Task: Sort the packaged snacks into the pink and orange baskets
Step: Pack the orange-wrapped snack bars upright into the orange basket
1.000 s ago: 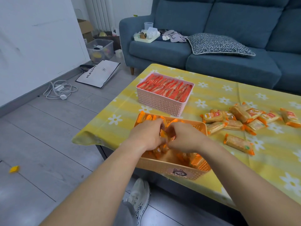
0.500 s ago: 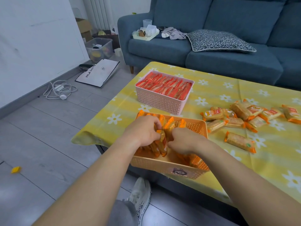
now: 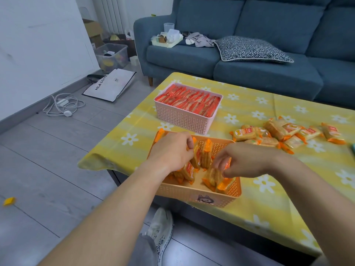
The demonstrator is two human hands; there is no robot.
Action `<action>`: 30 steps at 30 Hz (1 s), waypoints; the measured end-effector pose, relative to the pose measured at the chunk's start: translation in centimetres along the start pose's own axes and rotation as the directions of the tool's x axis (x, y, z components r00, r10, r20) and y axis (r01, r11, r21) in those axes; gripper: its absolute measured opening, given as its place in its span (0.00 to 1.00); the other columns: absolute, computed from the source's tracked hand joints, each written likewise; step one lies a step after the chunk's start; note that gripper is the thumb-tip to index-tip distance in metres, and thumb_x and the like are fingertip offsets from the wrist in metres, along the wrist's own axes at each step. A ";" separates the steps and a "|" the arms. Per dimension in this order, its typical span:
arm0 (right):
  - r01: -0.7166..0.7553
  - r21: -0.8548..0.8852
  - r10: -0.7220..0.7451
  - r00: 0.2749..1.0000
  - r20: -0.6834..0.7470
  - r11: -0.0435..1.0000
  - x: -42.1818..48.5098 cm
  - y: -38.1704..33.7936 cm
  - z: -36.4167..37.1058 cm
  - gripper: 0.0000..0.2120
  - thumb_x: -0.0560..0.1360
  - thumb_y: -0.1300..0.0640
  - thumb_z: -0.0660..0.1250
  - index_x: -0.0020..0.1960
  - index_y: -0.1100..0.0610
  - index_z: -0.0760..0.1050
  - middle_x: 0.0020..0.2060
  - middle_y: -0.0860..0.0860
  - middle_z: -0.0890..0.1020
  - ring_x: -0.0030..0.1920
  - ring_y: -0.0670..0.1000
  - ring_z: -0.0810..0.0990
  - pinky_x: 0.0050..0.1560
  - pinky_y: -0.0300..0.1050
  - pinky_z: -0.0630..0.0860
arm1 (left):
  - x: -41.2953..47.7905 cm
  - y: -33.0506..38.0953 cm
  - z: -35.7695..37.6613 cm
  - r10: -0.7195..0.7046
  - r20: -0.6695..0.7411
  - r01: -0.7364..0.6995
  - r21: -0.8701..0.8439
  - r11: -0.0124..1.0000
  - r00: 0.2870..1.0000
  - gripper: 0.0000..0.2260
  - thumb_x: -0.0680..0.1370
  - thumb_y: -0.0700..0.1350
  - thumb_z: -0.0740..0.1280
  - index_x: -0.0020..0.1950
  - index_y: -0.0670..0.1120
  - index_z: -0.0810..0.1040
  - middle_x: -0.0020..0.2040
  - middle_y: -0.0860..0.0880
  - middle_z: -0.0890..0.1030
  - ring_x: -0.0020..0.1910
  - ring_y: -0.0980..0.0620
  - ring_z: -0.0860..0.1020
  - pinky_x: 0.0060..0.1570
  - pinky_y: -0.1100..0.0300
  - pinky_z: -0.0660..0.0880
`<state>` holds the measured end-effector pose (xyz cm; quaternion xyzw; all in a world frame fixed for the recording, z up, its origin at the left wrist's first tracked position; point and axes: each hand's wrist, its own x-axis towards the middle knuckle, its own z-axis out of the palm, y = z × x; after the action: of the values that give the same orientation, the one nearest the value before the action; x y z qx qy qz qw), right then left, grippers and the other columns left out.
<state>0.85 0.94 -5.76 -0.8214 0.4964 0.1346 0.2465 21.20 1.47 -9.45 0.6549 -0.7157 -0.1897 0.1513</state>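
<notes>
An orange basket (image 3: 194,194) sits at the table's near edge with several orange-wrapped cracker packs (image 3: 206,158) standing on edge inside. My left hand (image 3: 172,150) is over its left half, fingers curled round upright packs there. My right hand (image 3: 242,160) reaches in from the right, its fingertips pinching a pack (image 3: 226,166) near the basket's right side. Behind stands a pink basket (image 3: 180,120) packed with red-wrapped snacks (image 3: 190,100). A loose heap of cracker packs (image 3: 284,133) lies on the cloth to the right.
The yellow daisy tablecloth (image 3: 288,189) covers a low table before a blue sofa (image 3: 249,60). On the floor at left lie a white cable (image 3: 61,106), a white bag (image 3: 109,85) and a clear bin (image 3: 112,54). My shoe (image 3: 161,225) is below the table edge.
My hands, pressed together in the middle of the orange basket, have drawn apart. The left shifted packs to the left side; the right moved to the right half, leaving a gap between.
</notes>
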 end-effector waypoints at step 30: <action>-0.068 -0.035 0.049 0.914 -0.403 0.997 1.7 -3.0 1.5 0.16 0.71 0.56 0.63 0.55 0.42 0.80 0.56 0.49 0.83 0.58 0.55 0.79 0.54 0.51 0.79 | 0.2 -1.2 -0.3 0.082 0.188 -0.064 -0.100 0.993 0.979 0.14 0.70 0.38 0.74 0.48 0.55 0.78 0.48 0.55 0.83 0.48 0.53 0.81 0.50 0.53 0.79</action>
<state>4.34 1.65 -7.01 -0.8220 0.5574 -0.0176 0.1154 22.42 1.13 -9.76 0.5991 -0.7409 -0.2795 0.1188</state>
